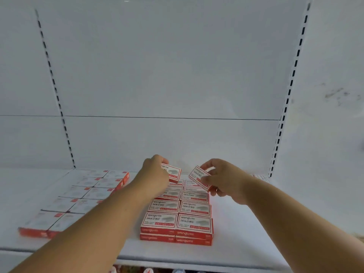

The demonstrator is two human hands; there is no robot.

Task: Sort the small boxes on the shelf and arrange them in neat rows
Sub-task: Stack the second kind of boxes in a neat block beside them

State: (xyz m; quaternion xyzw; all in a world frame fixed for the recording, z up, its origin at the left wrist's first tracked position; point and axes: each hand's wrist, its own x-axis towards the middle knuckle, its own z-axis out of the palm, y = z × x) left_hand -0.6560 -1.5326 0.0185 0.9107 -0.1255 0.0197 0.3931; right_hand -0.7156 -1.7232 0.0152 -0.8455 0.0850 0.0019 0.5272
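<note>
Gripping one red-and-white box (173, 173) marked "wengu", the left hand (155, 174) holds it at 12 o'clock above the two-column block (178, 213) mid-shelf (236, 243). At 1 o'clock, the right hand (224, 178) pinches a tilted box (199, 177). Front labels read "24/6". Another block (78, 198) lies at 9 o'clock.

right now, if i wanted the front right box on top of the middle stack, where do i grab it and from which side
Take the front right box by its right side and front edge, coming from the front right. It lies flat; its left side butts against the neighbouring box and its back against the next row, so only those two sides look open. Both hands already hold boxes.
</note>
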